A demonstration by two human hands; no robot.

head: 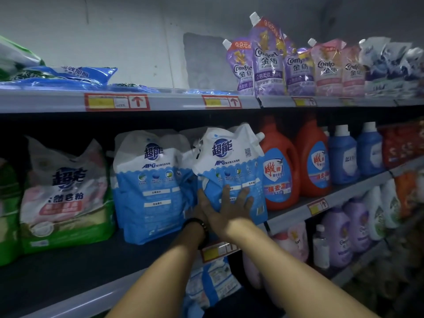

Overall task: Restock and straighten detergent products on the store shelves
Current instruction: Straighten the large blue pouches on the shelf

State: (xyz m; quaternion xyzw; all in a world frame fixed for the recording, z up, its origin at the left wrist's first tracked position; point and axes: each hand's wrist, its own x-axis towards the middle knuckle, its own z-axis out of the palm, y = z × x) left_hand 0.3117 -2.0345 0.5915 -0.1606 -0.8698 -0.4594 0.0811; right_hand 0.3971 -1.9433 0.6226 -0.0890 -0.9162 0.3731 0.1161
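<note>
Left of the red bottle (281,166), the blue-white pouch (229,171) stands on the middle shelf (68,267). The left hand (195,210) sits mostly hidden behind it, grip unclear; the right hand (226,203) presses spread fingers flat against its front, likely squaring it upright.

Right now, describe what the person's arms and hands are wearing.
Both forearms are bare, with no sleeves in view. The left hand has a dark, black-looking band, a bracelet or watch strap, round its wrist. The right hand wears no glove, ring or band that shows.
</note>
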